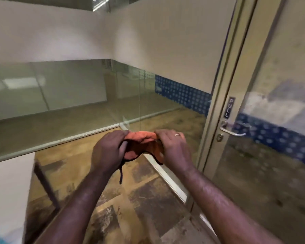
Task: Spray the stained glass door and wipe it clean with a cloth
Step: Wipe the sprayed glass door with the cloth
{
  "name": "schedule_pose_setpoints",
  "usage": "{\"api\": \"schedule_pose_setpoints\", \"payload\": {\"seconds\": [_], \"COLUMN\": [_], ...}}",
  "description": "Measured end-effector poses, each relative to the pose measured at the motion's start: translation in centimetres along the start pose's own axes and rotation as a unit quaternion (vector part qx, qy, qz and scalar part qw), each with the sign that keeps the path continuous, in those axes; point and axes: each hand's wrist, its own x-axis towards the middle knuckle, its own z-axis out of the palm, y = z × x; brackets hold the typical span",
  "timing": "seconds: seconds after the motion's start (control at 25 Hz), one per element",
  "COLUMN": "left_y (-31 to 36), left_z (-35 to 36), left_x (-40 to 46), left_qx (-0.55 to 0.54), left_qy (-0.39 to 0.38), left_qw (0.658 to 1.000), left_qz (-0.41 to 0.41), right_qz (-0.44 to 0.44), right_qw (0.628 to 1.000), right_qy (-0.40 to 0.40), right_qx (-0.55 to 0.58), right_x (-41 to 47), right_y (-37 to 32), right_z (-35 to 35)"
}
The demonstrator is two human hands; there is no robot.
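An orange cloth (141, 140) with a dark edge and a dangling dark string is bunched between both hands at the centre of the view. My left hand (109, 150) grips its left end and my right hand (174, 148), wearing a ring, grips its right end. The glass door (275, 120) stands to the right, its pane smeared and cloudy, with a metal lever handle (233, 132) and a "PULL" label (227, 107) on its frame. Both hands are left of the door and not touching it. No spray bottle is visible.
Glass partition walls (69, 95) with a frosted white upper band run along the left and back. A metal floor track (167, 175) runs beneath the hands. The floor is stained brown tile. A blue patterned band shows behind the glass at right.
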Motion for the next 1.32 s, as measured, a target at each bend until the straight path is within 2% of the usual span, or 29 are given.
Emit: {"api": "schedule_pose_setpoints", "payload": {"seconds": [0.24,0.36,0.44,0.56,0.68,0.76,0.88,1.12,1.2,1.32], "left_y": [12.9,18.6,22.5,27.6,32.1,34.4,37.1,40.2,40.5,39.8], "left_z": [8.4,11.9,13.6,15.1,16.4,17.2,18.1,19.4,20.2,22.2], "left_x": [6.7,9.0,10.2,11.9,13.9,15.2,17.1,22.2,23.7,25.8], "left_qx": [-0.039,-0.089,-0.126,-0.183,-0.225,-0.249,-0.284,-0.39,-0.445,-0.534], "left_qy": [-0.03,-0.059,-0.073,-0.078,-0.091,-0.092,-0.101,-0.151,-0.139,-0.095], "left_qw": [0.993,0.987,0.981,0.962,0.937,0.922,0.894,0.811,0.78,0.744], "left_qz": [0.111,0.122,0.129,0.185,0.251,0.281,0.33,0.409,0.418,0.39], "right_qz": [0.085,0.109,0.094,0.05,0.091,0.13,0.145,0.167,0.173,0.249], "right_qw": [0.991,0.974,0.963,0.943,0.922,0.899,0.863,0.783,0.766,0.746], "right_qy": [0.063,0.123,0.152,0.151,0.147,0.162,0.185,0.328,0.352,0.382], "right_qx": [-0.086,-0.155,-0.203,-0.291,-0.346,-0.384,-0.446,-0.502,-0.509,-0.485], "right_x": [-3.7,-5.9,-7.7,-9.6,-10.6,-11.3,-11.8,-8.4,-7.0,-5.3], "right_y": [13.4,18.4,20.6,23.1,25.1,26.5,28.7,32.5,33.4,34.1], "right_z": [-6.2,-8.4,-9.7,-11.3,-12.8,-13.3,-13.7,-15.6,-16.2,-15.9]}}
